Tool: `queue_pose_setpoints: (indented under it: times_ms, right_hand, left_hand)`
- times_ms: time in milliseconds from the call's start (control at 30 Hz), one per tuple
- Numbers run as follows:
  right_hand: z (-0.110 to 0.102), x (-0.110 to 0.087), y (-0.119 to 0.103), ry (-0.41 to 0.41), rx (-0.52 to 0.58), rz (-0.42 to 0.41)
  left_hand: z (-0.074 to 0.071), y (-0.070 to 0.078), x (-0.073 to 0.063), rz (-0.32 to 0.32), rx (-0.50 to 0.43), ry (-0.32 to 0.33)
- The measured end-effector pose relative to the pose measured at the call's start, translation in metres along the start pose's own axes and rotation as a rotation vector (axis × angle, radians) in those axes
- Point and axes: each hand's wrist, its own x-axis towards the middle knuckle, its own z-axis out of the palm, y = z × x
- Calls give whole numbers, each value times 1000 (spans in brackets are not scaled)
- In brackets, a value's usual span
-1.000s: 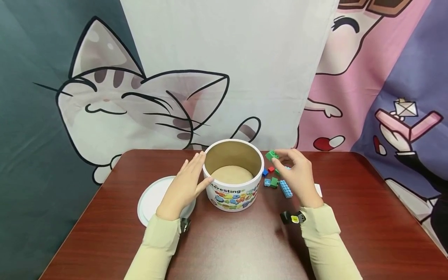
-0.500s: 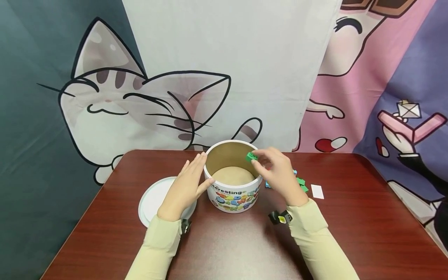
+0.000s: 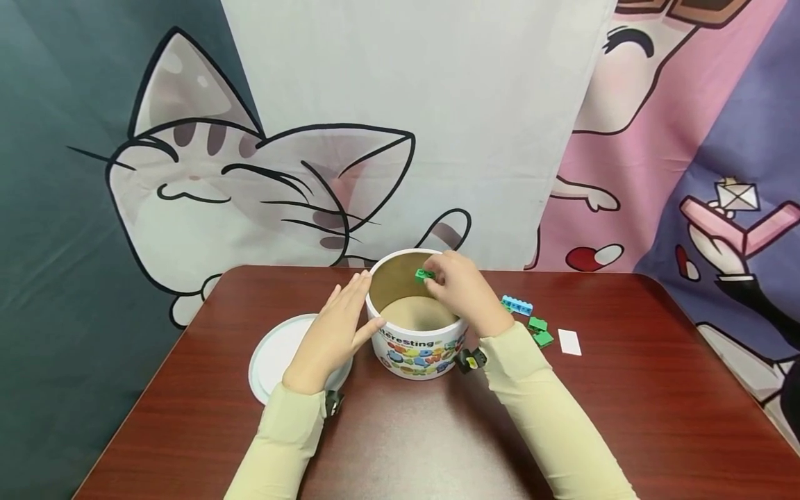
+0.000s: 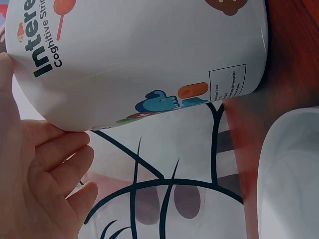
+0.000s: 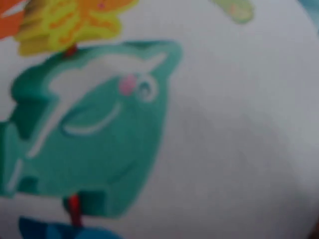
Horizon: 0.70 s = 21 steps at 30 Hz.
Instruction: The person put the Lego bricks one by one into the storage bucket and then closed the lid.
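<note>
Pinching a small green plastic brick (image 3: 423,275) in the right hand (image 3: 461,288), at the opening of a round white printed tub (image 3: 417,353). Touching the tub's left side with the straight-fingered left hand (image 3: 328,337), near a round white lid (image 3: 275,351).

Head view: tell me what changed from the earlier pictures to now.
The right hand moved left, carrying the green brick from beside the bucket to its opening; the white card, partly hidden at first, now shows. Nothing was newly gripped or released. The left hand stayed against the bucket, and the lid stayed put.
</note>
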Motion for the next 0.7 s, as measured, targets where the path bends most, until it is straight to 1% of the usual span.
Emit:
queue_pose_setpoints:
  times_ms: [100, 200, 400, 500, 600, 700]
  right_hand:
    - [2, 2, 0, 15, 18, 38]
    - [3, 0, 3, 68, 51, 47]
    - [-5, -16, 13, 250, 86, -11]
    - [-10, -24, 22, 336, 113, -20]
    - [-16, -33, 33, 400, 150, 13]
    - [-22, -42, 47, 434, 188, 87]
  left_hand:
    - [0, -1, 0, -1, -1, -5]
    - [0, -2, 0, 2, -2, -3]
    - [2, -3, 1, -6, -8, 2]
    - [2, -3, 1, -12, -7, -4]
    - [2, -2, 1, -15, -12, -7]
    - [2, -1, 1, -13, -22, -5]
